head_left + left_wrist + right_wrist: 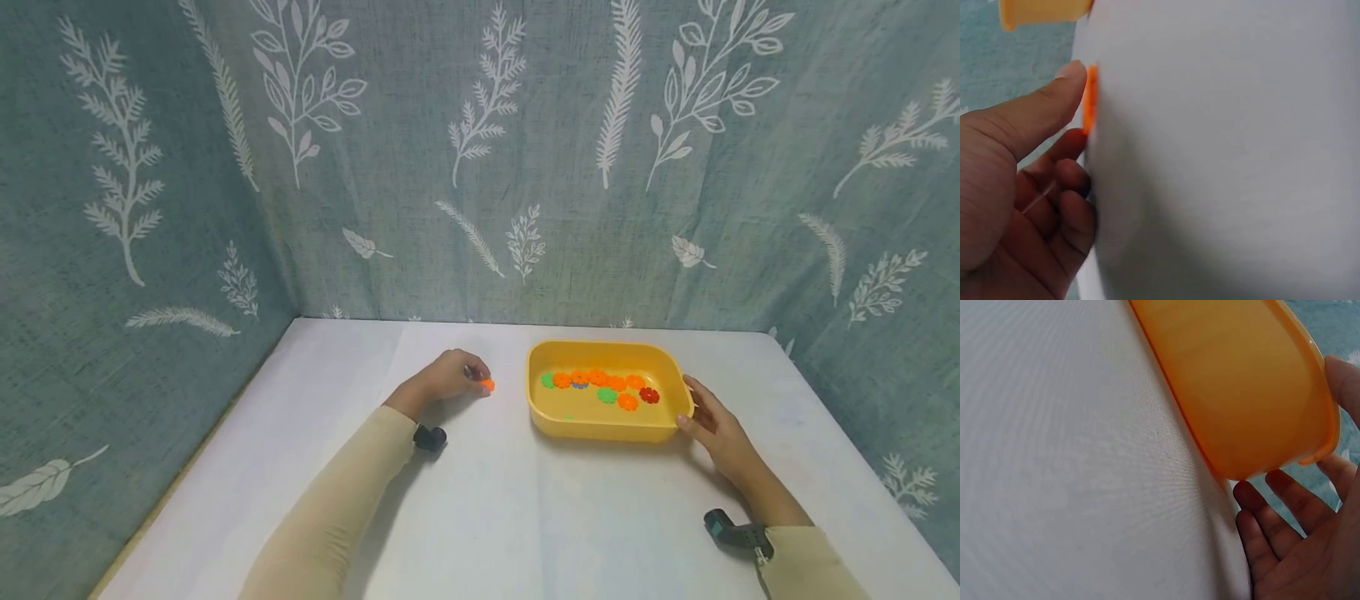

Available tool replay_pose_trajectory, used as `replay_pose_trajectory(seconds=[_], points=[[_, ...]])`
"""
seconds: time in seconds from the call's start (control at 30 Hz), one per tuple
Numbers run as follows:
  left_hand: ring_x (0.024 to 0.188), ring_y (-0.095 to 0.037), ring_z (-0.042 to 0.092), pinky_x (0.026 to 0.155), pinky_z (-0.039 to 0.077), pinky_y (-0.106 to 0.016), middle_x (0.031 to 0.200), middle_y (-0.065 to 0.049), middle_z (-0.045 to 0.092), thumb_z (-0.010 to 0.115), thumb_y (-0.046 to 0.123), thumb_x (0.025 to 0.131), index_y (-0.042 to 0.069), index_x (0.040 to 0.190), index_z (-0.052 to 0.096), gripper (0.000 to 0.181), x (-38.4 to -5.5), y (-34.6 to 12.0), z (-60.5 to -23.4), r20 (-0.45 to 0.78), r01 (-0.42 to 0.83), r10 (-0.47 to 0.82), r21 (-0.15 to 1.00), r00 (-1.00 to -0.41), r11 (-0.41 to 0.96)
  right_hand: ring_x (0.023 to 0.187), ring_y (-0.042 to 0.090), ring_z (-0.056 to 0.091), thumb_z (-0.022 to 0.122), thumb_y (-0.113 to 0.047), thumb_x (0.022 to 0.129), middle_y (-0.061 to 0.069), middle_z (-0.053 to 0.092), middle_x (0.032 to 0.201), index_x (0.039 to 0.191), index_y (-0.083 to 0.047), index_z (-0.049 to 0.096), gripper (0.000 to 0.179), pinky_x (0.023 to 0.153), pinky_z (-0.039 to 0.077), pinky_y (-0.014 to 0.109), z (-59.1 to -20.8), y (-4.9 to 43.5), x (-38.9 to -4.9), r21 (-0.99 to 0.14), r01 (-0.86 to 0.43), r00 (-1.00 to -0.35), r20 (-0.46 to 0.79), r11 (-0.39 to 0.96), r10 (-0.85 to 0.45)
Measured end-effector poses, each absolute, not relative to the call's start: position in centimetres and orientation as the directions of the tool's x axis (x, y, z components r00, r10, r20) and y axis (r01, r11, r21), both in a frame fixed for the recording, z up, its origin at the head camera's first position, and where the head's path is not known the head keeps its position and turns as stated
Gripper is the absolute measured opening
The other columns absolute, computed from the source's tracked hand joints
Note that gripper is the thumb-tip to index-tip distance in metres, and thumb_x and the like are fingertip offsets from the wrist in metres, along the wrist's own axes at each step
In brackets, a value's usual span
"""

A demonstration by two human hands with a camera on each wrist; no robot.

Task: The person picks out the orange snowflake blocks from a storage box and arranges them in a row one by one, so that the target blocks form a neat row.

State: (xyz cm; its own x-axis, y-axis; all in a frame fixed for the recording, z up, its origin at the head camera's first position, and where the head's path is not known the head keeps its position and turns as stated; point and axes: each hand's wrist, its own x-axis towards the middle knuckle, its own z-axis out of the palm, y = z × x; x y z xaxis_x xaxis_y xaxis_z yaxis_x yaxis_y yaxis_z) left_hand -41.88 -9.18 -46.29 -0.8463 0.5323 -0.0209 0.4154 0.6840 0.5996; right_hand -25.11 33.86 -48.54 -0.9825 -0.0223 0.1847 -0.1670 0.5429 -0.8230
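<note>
Toward the table's (pixel 480 525) far edge, my left hand (pixel 452 375) pinches an orange flower (pixel 488 385), likely light, stiff, best taken by its rim, while my right hand (pixel 717 432) grips the tray (pixel 600 430).

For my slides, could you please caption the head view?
The left grip pinches an orange piece while the right grip holds a yellow tray.

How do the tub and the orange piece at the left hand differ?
The tub is large and yellow; the orange piece is small. The tub is hollow; the orange piece is thin. The right hand grips the tub; the left hand pinches the orange piece. Hands touch both.
</note>
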Motion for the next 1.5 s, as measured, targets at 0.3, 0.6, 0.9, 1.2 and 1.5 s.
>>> replay_pose_trajectory(seconds=[0.3, 0.6, 0.9, 1.2, 1.5], points=[[0.085, -0.017, 0.058, 0.076, 0.048, -0.032, 0.095, 0.005, 0.066, 0.078, 0.024, 0.085, 0.011, 0.113, 0.071, 0.032, -43.2, -6.9, -43.7, 0.023, 0.467, 0.586, 0.628, -0.81, 0.622, 0.134, 0.046, 0.034, 0.059, -0.029, 0.098, 0.026, 0.027, 0.153, 0.156, -0.013, 0.016, 0.074, 0.098, 0.037, 0.028, -48.0, 34.1, -25.8, -0.816, -0.162, -0.984, 0.178, 0.555, -0.026], [0.082, -0.016, 0.059, 0.067, 0.052, -0.029, 0.094, 0.004, 0.066, 0.075, 0.025, 0.088, 0.009, 0.116, 0.07, 0.033, -42.6, -3.2, -41.9, 0.124, 0.556, 0.646, 0.643, -0.753, 0.526, 0.135, 0.047, 0.033, 0.058, -0.03, 0.098, 0.026, 0.024, 0.154, 0.156, -0.011, 0.017, 0.074, 0.099, 0.035, 0.042, -48.2, 34.3, -25.3, -0.815, -0.141, -0.988, 0.154, 0.562, -0.024], [0.085, -0.011, 0.06, 0.07, 0.051, -0.024, 0.093, 0.006, 0.066, 0.075, 0.025, 0.088, 0.012, 0.118, 0.069, 0.033, -42.0, 1.4, -41.7, 0.143, 0.63, 0.709, 0.6, -0.691, 0.493, 0.134, 0.046, 0.034, 0.059, -0.03, 0.099, 0.025, 0.025, 0.154, 0.156, -0.011, 0.017, 0.073, 0.099, 0.036, 0.034, -48.6, 34.3, -24.8, -0.82, -0.138, -0.988, 0.152, 0.556, -0.02], [0.088, -0.008, 0.06, 0.075, 0.049, -0.02, 0.1, 0.0, 0.068, 0.076, 0.016, 0.086, 0.007, 0.115, 0.07, 0.031, -41.1, 4.5, -42.3, 0.077, 0.694, 0.788, 0.531, -0.611, 0.486, 0.131, 0.048, 0.037, 0.059, -0.022, 0.099, 0.029, 0.027, 0.151, 0.155, -0.007, 0.02, 0.07, 0.088, 0.033, 0.007, -48.9, 34.3, -24.6, -0.836, -0.181, -0.981, 0.19, 0.518, -0.035], [0.095, -0.014, 0.059, 0.079, 0.049, -0.026, 0.108, -0.001, 0.065, 0.078, 0.009, 0.083, 0.015, 0.118, 0.067, 0.037, -40.1, 6.2, -41.7, -0.142, 0.607, 0.678, 0.342, -0.721, 0.717, 0.132, 0.045, 0.037, 0.06, -0.021, 0.098, 0.028, 0.03, 0.15, 0.155, -0.009, 0.02, 0.071, 0.09, 0.033, 0.008, -49.1, 33.8, -25.0, -0.857, -0.186, -0.98, 0.196, 0.48, -0.03]])
